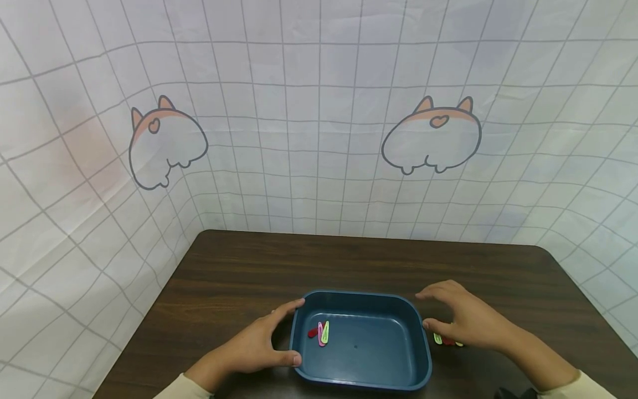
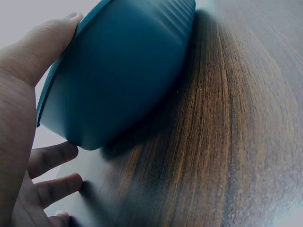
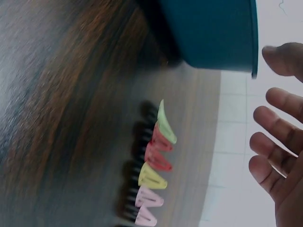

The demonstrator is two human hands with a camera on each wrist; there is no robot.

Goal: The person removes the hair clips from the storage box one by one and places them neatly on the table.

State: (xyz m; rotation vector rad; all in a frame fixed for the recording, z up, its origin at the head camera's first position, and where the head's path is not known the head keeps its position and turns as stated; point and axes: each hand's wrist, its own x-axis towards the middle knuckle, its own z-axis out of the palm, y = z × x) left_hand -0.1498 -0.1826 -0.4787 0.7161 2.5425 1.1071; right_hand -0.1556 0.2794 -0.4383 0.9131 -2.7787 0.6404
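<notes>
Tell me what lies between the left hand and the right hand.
In the head view, the blue tray lies between the left hand and the right hand, with a few hair clips inside, nearer its left side.

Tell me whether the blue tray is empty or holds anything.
Not empty, though mostly bare: a few hair clips, pink, yellow-green and red, lie inside the blue tray.

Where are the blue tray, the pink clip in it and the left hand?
Blue tray [image 1: 374,352]: head view, bare floor.
Pink clip [image 1: 320,333]: head view, its middle.
Left hand [image 1: 255,344]: head view, back of the hand.
</notes>
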